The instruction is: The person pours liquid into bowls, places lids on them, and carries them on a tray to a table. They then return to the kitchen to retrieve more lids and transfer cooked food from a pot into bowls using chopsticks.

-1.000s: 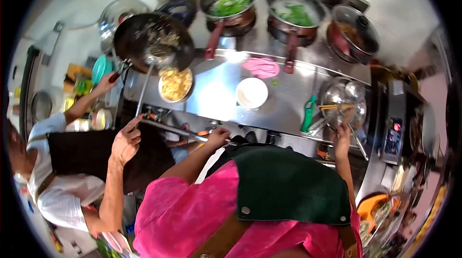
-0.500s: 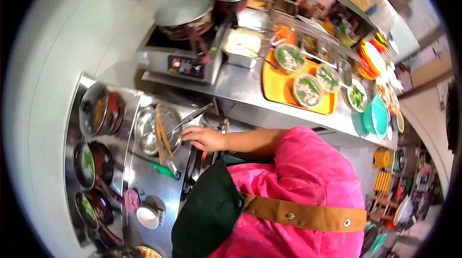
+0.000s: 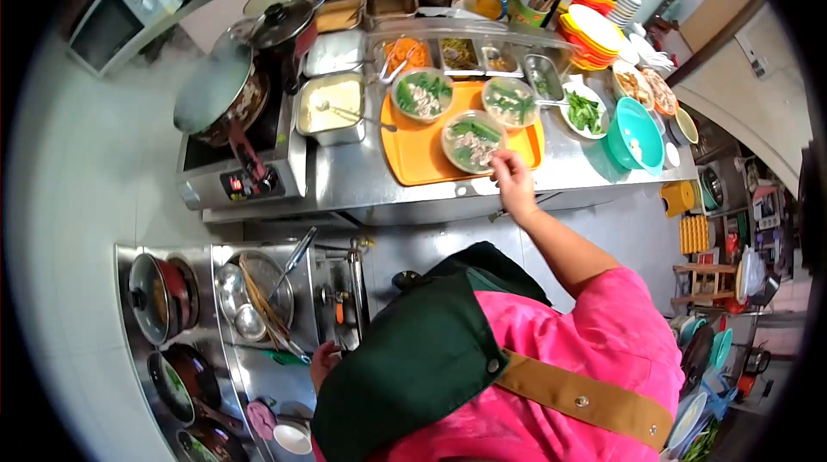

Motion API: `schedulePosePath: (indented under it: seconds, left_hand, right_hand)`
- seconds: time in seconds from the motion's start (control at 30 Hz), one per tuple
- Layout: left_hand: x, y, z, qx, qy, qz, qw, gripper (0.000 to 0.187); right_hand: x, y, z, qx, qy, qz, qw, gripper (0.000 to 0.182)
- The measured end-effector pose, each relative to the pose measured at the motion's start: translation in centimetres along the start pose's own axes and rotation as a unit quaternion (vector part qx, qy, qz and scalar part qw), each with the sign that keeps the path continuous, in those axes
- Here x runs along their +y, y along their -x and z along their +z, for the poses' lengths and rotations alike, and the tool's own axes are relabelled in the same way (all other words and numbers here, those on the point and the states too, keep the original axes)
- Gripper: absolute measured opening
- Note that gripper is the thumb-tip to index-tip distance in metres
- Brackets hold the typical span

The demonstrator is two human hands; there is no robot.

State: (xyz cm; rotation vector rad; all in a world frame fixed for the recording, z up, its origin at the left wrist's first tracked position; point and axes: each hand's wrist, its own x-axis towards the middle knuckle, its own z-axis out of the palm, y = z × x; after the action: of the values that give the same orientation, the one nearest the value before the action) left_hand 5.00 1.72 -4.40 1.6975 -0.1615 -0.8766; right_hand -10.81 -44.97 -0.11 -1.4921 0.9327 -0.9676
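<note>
My right hand (image 3: 514, 184) is over the front edge of an orange tray (image 3: 412, 165), its fingertips drawn together at the rim of the nearest bowl (image 3: 472, 141). I cannot make out whether they touch the rim or pinch something small. That bowl holds green leaves and pale meat pieces. Two similar bowls stand behind it, a left one (image 3: 422, 95) and a right one (image 3: 510, 103) with a spoon handle beside it. My left hand (image 3: 324, 365) shows only partly past the dark apron, beside the lower steel counter; its fingers are mostly hidden.
A steaming pot (image 3: 226, 96) stands on the cooker (image 3: 239, 179) at left. Behind the tray are food containers, including shredded carrot (image 3: 405, 55). A turquoise bowl (image 3: 636, 134) and a plate of greens (image 3: 585, 110) stand right. Chopsticks (image 3: 258, 294) lie across a metal bowl at lower left.
My right hand has moved from beside the metal bowl with chopsticks to the nearest bowl on the orange tray. The view has turned toward the counter, and my left hand has come partly into sight.
</note>
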Motion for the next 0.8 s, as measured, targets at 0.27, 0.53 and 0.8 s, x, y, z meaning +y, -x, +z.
schedulePosePath:
  seconds: [0.27,0.53,0.8]
  left_hand:
    - [2.3,-4.0,6.4,0.028,-0.142,0.031,0.989,0.02]
    - [-0.6,-7.0,17.3,0.075,-0.18,0.044,0.98,0.027]
    - [7.4,-5.5,25.0,0.056,-0.246,-0.042,0.967,0.027]
  right_hand:
    - [-5.5,-20.3,-9.2,0.132,0.174,-0.286,0.933,0.014]
    - [0.1,-45.2,-7.3,0.017,0.373,0.006,0.928,0.034]
    - [5.5,-51.2,-4.4,-0.06,0.018,0.299,0.952,0.028]
